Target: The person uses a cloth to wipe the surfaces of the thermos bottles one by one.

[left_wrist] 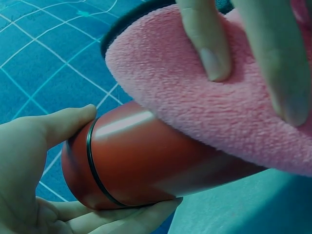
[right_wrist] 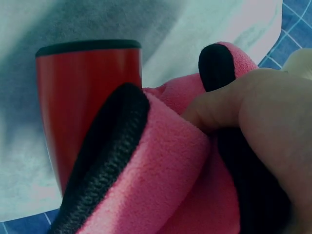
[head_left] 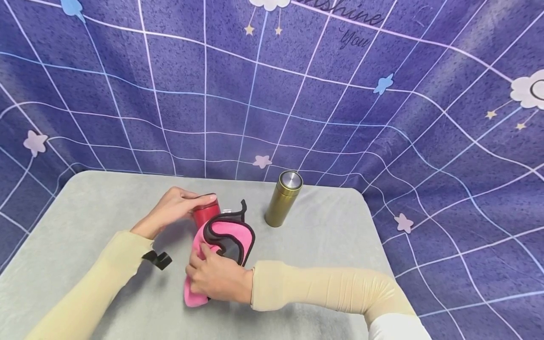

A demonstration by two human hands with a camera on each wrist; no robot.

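Observation:
A red cylindrical flask (head_left: 206, 215) with a thin black ring near one end leans at the middle left, over the table. My left hand (head_left: 170, 213) grips that ringed end, thumb on one side and fingers beneath in the left wrist view. A pink fleecy cloth (left_wrist: 161, 73) with black edging wraps over the flask's other part. My right hand (head_left: 221, 278) holds the cloth, bunched and folded, against the flask's side; two fingertips (left_wrist: 214, 66) press into the pile. In the right wrist view, the flask's black-rimmed end (right_wrist: 90, 46) shows past the folded cloth.
An olive-gold flask (head_left: 281, 203) with a silver-topped lid stands upright to the right of the cloth, towards the back of the grey table (head_left: 331, 245). A black strap (head_left: 158, 259) sticks out at my left wrist. Blue gridded fabric (head_left: 229, 94) hangs behind the table.

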